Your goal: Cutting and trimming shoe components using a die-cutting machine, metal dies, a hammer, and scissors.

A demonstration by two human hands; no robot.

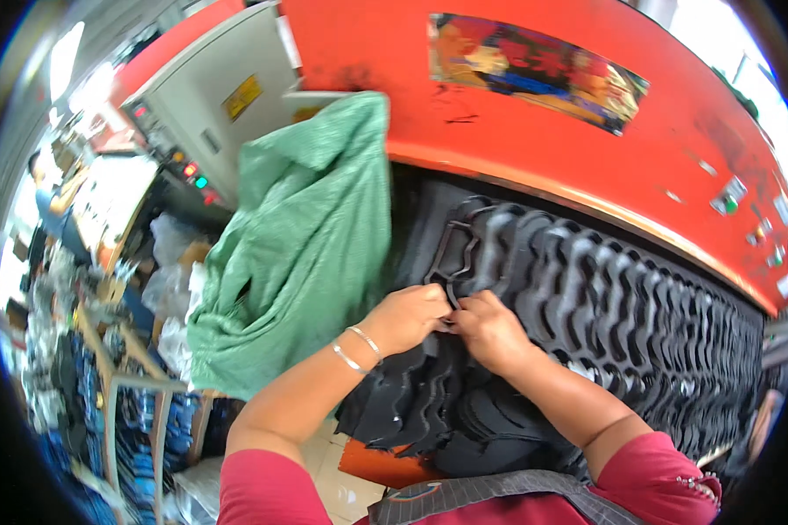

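My left hand (410, 318), with bracelets at its wrist, and my right hand (492, 329) are close together over the left part of a black foam-like sheet (578, 280). The fingertips of both hands are pinched closed and nearly meet. What lies between them is mostly hidden. Just beyond the fingers stands a thin, dark, wavy-edged frame (444, 245), which looks like a cutting die; its near end runs down to my hands. Rows of curved cuts cover the sheet to the right. Loose black wavy pieces (416, 394) lie below my hands.
A large orange machine beam (543, 114) spans the far side, close behind the sheet. To the left hangs a green woven sack (311, 236), before a grey control cabinet (210, 96) with lit buttons. A rack (136, 385) with blue stacks stands lower left. Another person (57, 206) works far left.
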